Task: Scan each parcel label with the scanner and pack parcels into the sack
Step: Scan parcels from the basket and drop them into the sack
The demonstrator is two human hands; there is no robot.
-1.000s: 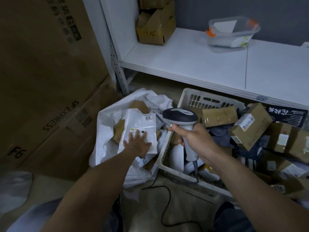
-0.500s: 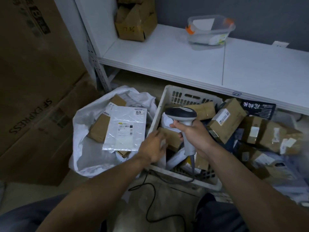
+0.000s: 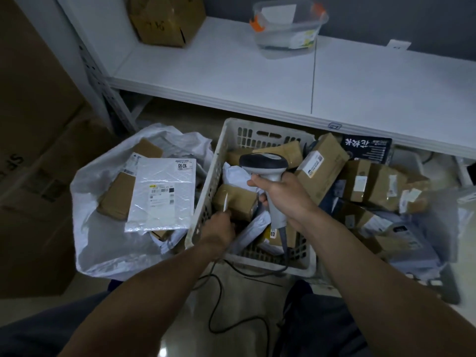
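A: White woven plastic sack point(image 3: 103, 240) first: where does it lie?

B: On the floor at nine o'clock of the white slotted plastic basket point(image 3: 206, 191), against its wall, mouth open. A flat white bubble mailer point(image 3: 162, 197) labelled 1018 rests on top inside, over brown cardboard parcels point(image 3: 117, 199).

A: And the scanner?

B: The grey-and-black handheld scanner point(image 3: 265, 163) is held head-up over the basket. The right hand point(image 3: 283, 194) wraps fingers and thumb round its handle. A black cable point(image 3: 219, 305) drops from the handle and loops on the floor at six o'clock.

A: The left hand?

B: The left hand point(image 3: 219, 228) reaches into the basket's near left corner, against a small brown taped cardboard parcel point(image 3: 237, 199). Its fingers hide behind its back, so I cannot tell whether they grip the parcel or only touch it.

A: Anything else?

B: A heap of labelled brown boxes point(image 3: 373, 184) lies at three o'clock of the basket, with a black packet with white characters point(image 3: 365, 149) at one o'clock. At twelve o'clock a white shelf point(image 3: 231, 73) carries a clear plastic tub with orange clips point(image 3: 288, 29) and a brown cardboard box point(image 3: 164, 21).
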